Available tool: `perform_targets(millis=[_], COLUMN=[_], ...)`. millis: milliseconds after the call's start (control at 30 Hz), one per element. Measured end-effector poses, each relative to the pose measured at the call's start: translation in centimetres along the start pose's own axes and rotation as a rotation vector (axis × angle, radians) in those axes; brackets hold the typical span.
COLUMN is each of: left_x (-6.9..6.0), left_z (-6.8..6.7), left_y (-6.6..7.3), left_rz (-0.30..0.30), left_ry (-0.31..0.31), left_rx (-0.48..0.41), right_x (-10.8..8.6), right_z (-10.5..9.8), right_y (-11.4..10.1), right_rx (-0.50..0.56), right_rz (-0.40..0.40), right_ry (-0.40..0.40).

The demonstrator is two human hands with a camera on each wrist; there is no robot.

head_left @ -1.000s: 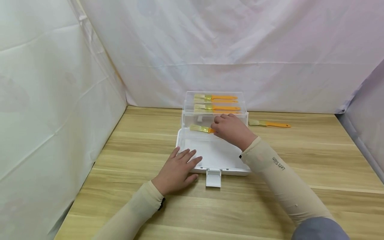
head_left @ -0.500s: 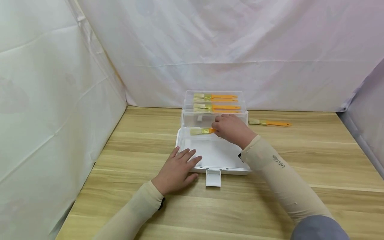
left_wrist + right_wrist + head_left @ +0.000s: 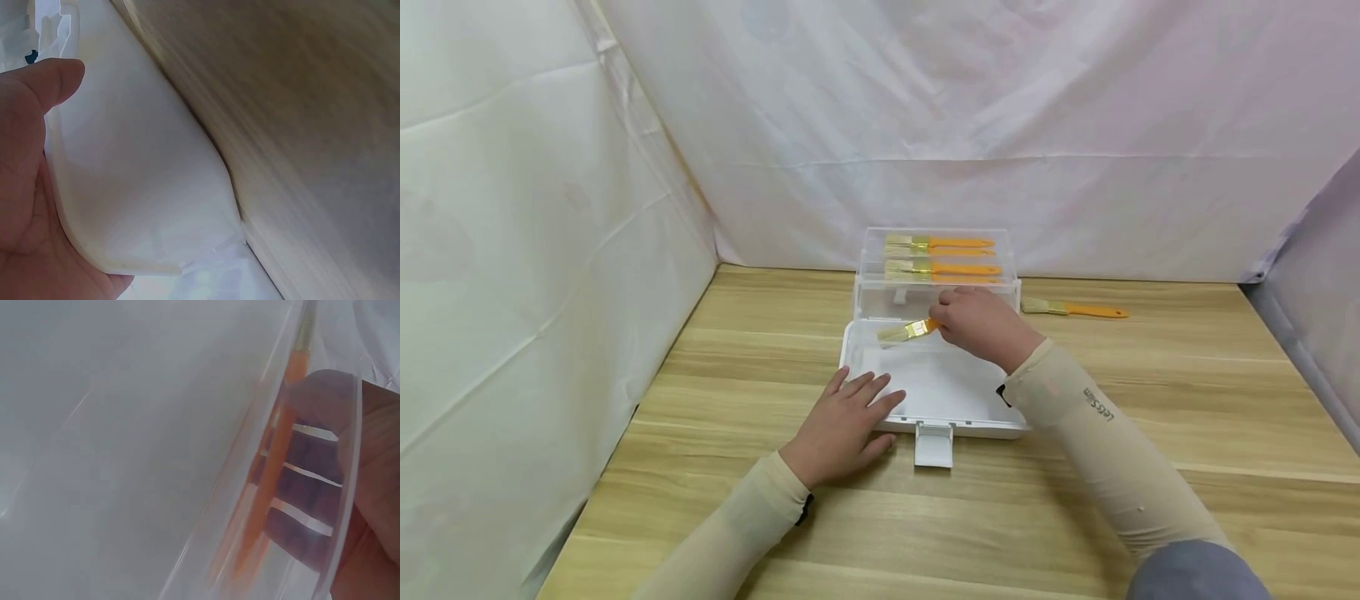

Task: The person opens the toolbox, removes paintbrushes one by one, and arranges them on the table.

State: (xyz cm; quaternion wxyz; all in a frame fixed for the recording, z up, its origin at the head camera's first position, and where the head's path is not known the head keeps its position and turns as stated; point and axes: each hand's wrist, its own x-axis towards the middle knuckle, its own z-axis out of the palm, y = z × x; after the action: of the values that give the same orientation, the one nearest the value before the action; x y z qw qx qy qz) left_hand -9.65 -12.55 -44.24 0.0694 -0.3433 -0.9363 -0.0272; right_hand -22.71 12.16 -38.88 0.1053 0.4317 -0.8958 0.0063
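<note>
In the head view my right hand (image 3: 985, 325) pinches a flat paintbrush (image 3: 919, 329) by its orange handle, over the rear part of an open white box (image 3: 940, 383). The brush's pale bristles point left and slightly towards me. Through clear plastic, the right wrist view shows the orange handle (image 3: 275, 456) against the fingers. My left hand (image 3: 842, 429) rests on the box's front left corner with fingers spread. In the left wrist view its thumb (image 3: 62, 81) lies along the white box wall (image 3: 137, 150).
Clear raised trays (image 3: 880, 271) at the back of the box hold several paintbrushes (image 3: 962, 269). Another paintbrush (image 3: 1093, 311) lies on the wooden table (image 3: 1150, 400) to the right. A latch (image 3: 933, 446) juts from the box front. White cloth (image 3: 985, 108) hangs behind.
The held brush has turned, its bristle end swinging towards me and down, while my right hand stays almost in place. My left hand has not moved.
</note>
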Motion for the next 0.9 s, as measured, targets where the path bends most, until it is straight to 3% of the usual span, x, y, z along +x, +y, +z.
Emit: perform_targets(millis=[500, 900], left_x=[0.1, 0.3], left_z=[0.1, 0.6], left_y=[0.0, -0.2], left_rz=[0.004, 0.012], left_ry=[0.006, 0.039], left_rx=[-0.017, -0.018], right_x=[-1.4, -4.5], right_z=[-1.3, -3.4], right_y=[0.3, 1.3], right_rx=[-0.154, -0.200], right_rz=[-0.054, -0.068], right_ry=[0.176, 0.246])
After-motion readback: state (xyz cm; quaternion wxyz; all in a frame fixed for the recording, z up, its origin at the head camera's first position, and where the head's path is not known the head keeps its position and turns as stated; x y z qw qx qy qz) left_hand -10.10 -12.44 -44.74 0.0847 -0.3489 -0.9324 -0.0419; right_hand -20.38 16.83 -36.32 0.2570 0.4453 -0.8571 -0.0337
